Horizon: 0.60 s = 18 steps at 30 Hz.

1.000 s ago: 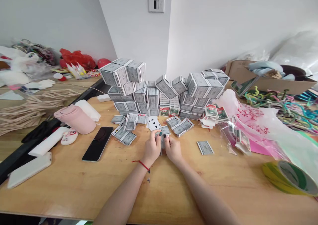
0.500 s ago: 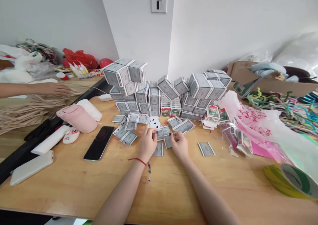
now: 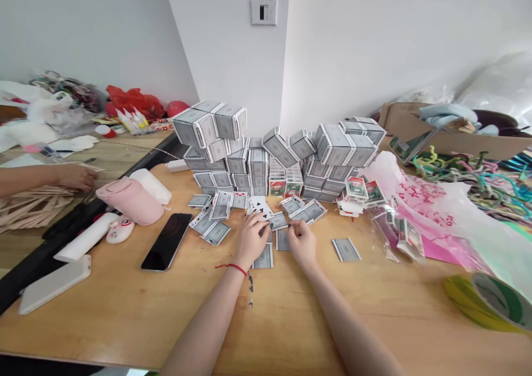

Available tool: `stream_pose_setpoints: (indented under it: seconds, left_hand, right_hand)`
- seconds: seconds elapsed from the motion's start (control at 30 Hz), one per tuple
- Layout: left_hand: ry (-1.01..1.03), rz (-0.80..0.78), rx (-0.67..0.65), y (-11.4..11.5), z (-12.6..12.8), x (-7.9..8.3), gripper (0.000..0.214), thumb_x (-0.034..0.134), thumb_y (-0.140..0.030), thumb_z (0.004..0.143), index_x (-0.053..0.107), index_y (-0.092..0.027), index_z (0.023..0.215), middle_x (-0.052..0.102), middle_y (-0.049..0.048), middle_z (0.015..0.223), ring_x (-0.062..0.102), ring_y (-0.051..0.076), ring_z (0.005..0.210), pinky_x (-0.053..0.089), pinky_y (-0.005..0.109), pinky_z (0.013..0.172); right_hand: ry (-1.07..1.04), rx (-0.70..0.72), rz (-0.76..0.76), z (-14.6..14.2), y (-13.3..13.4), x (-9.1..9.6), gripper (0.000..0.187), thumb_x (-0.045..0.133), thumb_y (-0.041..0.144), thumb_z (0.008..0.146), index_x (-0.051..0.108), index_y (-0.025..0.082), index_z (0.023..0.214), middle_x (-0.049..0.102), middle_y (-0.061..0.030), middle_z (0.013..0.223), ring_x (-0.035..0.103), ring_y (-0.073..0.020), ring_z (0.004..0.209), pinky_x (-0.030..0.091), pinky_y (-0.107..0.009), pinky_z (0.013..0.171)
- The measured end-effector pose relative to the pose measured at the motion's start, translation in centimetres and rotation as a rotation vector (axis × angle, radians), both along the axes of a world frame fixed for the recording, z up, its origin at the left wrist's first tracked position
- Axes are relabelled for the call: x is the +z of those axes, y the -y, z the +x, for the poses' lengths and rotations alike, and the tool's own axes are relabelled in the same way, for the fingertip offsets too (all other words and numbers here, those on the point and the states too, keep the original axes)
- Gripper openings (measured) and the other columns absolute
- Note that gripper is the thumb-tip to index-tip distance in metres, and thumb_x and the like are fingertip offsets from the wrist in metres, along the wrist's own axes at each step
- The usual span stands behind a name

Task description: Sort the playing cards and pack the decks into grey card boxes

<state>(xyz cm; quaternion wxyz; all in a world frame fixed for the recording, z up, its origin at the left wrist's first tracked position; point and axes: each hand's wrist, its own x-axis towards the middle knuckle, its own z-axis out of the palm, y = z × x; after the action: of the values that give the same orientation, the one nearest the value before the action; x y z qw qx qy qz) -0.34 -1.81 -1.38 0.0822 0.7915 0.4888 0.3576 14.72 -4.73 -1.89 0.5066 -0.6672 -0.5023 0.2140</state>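
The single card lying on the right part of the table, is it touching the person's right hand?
Apart. In the head view, the wooden table top shows plainly between the right hand and the single face-down card.

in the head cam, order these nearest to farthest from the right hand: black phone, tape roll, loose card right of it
From the right hand:
1. Loose playing card, face down just to its right
2. Black smartphone, left on the table
3. Yellow-green tape roll, far right, near the table's front
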Motion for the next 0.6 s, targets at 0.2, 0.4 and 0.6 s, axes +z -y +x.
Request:
stream_pose_setpoints:
  seconds: [0.2,0.4,0.6]
  left_hand:
    - [0.057,-0.039,0.065,-0.4,0.2,-0.5,0.029,0.049,-0.018,0.075,0.048,-0.018,0.105,0.049,0.0090,0.119,0.040,0.021,0.117,0.036,0.041,0.096]
    - [-0.003,-0.065,0.081,-1.0,0.4,-0.9,0.042,0.051,-0.019,0.074,0.043,-0.018,0.114,0.047,0.0105,0.120,0.038,0.026,0.118,0.034,0.045,0.097]
    - [-0.016,-0.067,0.113,-1.2,0.2,-0.8,0.036,0.051,-0.018,0.075,0.046,-0.018,0.111,0.052,0.0107,0.112,0.043,0.024,0.112,0.037,0.044,0.093]
  right_hand:
    - [-0.021,0.030,0.003,-0.1,0.0,-0.1,0.019,0.043,0.029,0.071,0.056,0.016,0.076,0.037,0.0066,0.044,0.038,-0.0111,0.044,0.032,-0.021,0.048]
    - [-0.037,0.046,0.014,-0.2,0.0,-0.2,0.022,0.043,0.031,0.071,0.057,0.015,0.076,0.036,0.0072,0.043,0.037,-0.0105,0.042,0.032,-0.021,0.047]
    - [-0.035,0.067,0.001,-0.3,0.0,-0.3,0.024,0.043,0.035,0.071,0.057,0.015,0.075,0.034,0.0072,0.043,0.035,-0.0104,0.042,0.031,-0.021,0.046]
